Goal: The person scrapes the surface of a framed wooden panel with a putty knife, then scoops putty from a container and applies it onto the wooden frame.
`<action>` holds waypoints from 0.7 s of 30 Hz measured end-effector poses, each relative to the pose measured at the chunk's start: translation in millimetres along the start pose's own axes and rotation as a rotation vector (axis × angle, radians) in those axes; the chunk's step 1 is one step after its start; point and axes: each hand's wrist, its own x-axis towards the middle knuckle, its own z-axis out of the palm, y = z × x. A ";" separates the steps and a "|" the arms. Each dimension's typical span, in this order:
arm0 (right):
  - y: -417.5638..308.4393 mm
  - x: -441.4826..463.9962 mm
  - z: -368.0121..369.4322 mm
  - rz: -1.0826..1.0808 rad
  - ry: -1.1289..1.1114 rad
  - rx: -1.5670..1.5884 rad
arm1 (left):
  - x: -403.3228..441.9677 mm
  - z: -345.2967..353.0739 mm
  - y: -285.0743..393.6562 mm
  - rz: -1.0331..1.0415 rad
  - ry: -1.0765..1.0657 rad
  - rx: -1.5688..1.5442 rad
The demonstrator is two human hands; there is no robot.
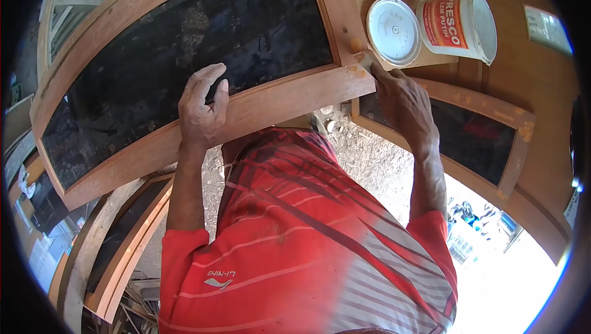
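A wooden frame [280, 97] with a dark glossy panel [258, 32] lies tilted in front of me. My left hand [204, 105] rests over its near rail, thumb and curved fingers apart with nothing between them. At the frame's right corner my right hand [405, 103] is closed, its fingertips against the wood. A small greyish edge shows by those fingertips; what they hold is hidden. Orange-brown filler patches [357, 57] mark the corner joint beside them.
A white lid [394, 31] and an open white glue tub [458, 26] with a red label stand beyond my right hand. Another framed panel [474, 140] is at right, and one more [132, 235] at lower left. Wood shavings [369, 155] cover the ground.
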 end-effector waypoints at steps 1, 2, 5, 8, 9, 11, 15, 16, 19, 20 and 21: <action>0.7 -2.5 -1.2 0.016 -0.018 0.003 | 1.1 0.6 0.5 0.000 0.004 0.009; 4.1 1.6 4.0 -0.036 0.101 0.060 | 2.1 3.2 0.9 -0.002 0.008 0.013; 17.9 6.0 36.6 -0.120 0.165 0.089 | 1.8 5.1 1.1 -0.035 0.013 0.024; 11.2 -2.4 16.7 -0.093 0.089 0.076 | 2.1 4.9 1.3 -0.031 0.016 0.033; 10.0 -5.6 13.1 -0.072 0.062 0.081 | 2.7 4.6 1.6 -0.040 0.018 0.047; 17.4 10.3 17.9 -0.075 0.125 0.068 | 3.7 8.3 2.8 -0.060 0.021 0.062; 27.1 15.4 28.8 -0.107 0.115 0.070 | 8.7 8.7 3.7 -0.042 0.041 0.078; 22.3 9.4 20.0 -0.092 0.082 0.059 | 8.5 9.4 3.0 -0.039 0.051 0.086; 21.8 10.6 15.0 -0.126 0.086 0.073 | 8.8 10.6 5.6 -0.058 0.041 0.111; 26.9 15.3 21.7 -0.137 0.096 0.060 | 7.4 12.5 7.3 -0.074 0.041 0.120; 29.4 17.2 24.9 -0.152 0.107 0.050 | 4.3 13.4 7.4 -0.077 0.029 0.114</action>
